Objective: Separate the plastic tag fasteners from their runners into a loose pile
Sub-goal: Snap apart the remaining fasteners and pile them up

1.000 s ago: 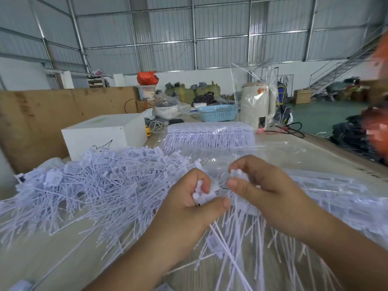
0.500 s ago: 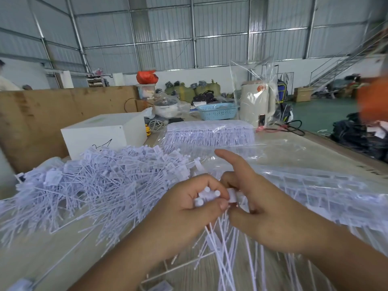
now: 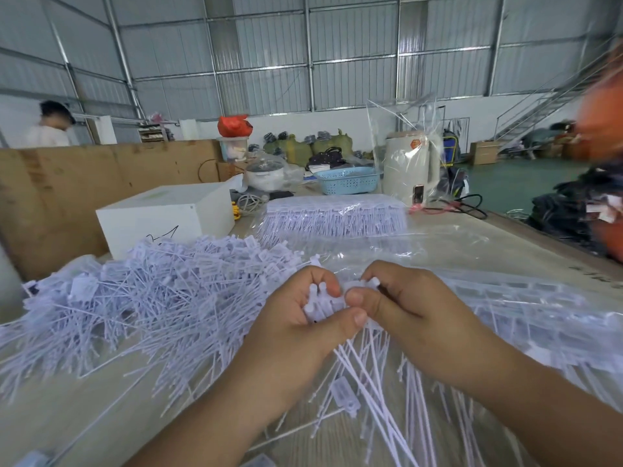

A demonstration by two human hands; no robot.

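The left hand (image 3: 296, 332) is gripping a cluster of white tag fasteners (image 3: 320, 303), fingers curled over their heads and thumb pressing from below. The right hand (image 3: 404, 311) is pinching the adjoining part of the same cluster between thumb and curled fingers, touching the left thumb. The stems are hanging down over the table (image 3: 67, 429). The loose pile (image 3: 151, 298) is lying left of the hands. A bagged bundle of fasteners (image 3: 333, 217) is sitting behind, beside a white box (image 3: 161, 217).
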